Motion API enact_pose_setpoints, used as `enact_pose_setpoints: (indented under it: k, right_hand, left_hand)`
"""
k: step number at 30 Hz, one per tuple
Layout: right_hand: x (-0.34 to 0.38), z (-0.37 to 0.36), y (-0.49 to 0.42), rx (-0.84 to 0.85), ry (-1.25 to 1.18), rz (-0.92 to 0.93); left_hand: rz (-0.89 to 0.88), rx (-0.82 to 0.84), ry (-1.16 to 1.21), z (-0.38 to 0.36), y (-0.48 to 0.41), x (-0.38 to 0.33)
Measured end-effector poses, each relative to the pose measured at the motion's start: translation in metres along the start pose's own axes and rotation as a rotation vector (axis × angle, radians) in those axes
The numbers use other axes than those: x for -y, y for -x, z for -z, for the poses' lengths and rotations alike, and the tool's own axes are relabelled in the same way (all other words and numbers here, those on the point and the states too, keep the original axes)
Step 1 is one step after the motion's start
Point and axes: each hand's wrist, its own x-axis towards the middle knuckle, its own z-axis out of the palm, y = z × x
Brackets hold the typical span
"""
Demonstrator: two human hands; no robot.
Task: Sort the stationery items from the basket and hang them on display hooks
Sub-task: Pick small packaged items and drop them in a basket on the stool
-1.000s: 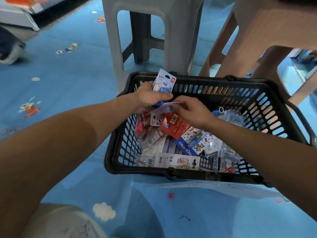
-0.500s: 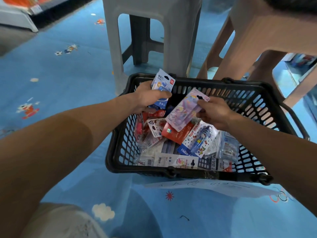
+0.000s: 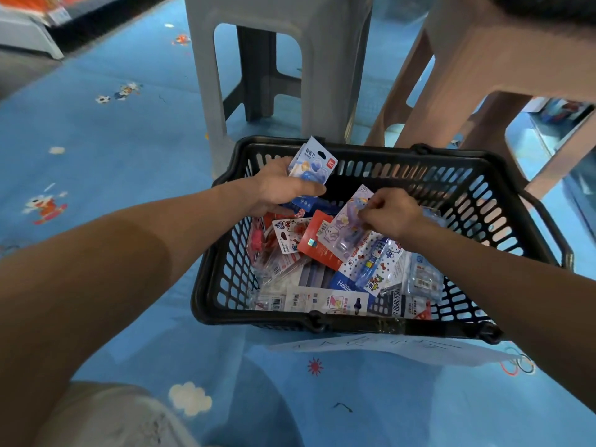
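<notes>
A black plastic basket (image 3: 222, 279) stands on the blue floor and holds several carded stationery packs. My left hand (image 3: 277, 188) is over the basket's far left corner, shut on a blue-and-white sharpener pack (image 3: 311, 167) held upright, with more blue cards under it. My right hand (image 3: 392, 212) is over the middle of the basket, its fingers pinching the top of a purple pack (image 3: 346, 224) that lies tilted on the pile. A red card (image 3: 319, 241) and a Hello Kitty pen pack (image 3: 374, 262) lie beside it.
A grey plastic stool (image 3: 280, 59) stands right behind the basket and a brown stool (image 3: 483, 69) to the right of it. A sheet of paper (image 3: 387, 348) lies under the basket's near edge. My knee (image 3: 106, 417) is at the bottom left.
My right hand lifted the purple pack out of the pile, then lowered it back toward the pile while still pinching it. My left hand has kept the sharpener pack in place.
</notes>
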Motion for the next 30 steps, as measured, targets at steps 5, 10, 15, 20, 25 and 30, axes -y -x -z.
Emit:
enact_pose_setpoints:
  k: [5,10,15,20,25,30]
  right_hand:
    - [0.012,0.008,0.006,0.163,-0.292,0.095]
    - [0.030,0.012,0.011,0.319,-0.592,-0.014]
    - [0.042,0.024,0.010,0.268,-0.720,0.022]
    - [0.036,0.036,0.002,0.211,-0.678,-0.026]
    - [0.018,0.054,-0.002,0.157,-0.609,-0.045]
    - [-0.005,0.045,-0.007,0.091,0.063,0.171]
  left_hand:
    - [-0.011,0.083,-0.021,-0.001,0.002,0.002]
    - [-0.047,0.120,0.009,-0.009,0.004,-0.002]
    - [-0.116,0.155,0.136,-0.022,0.006,-0.012]
    - [-0.141,0.180,0.291,-0.037,0.000,-0.028]
    - [-0.143,0.089,0.256,-0.044,-0.013,-0.034]
    - [-0.165,-0.019,0.114,-0.023,-0.021,-0.026]
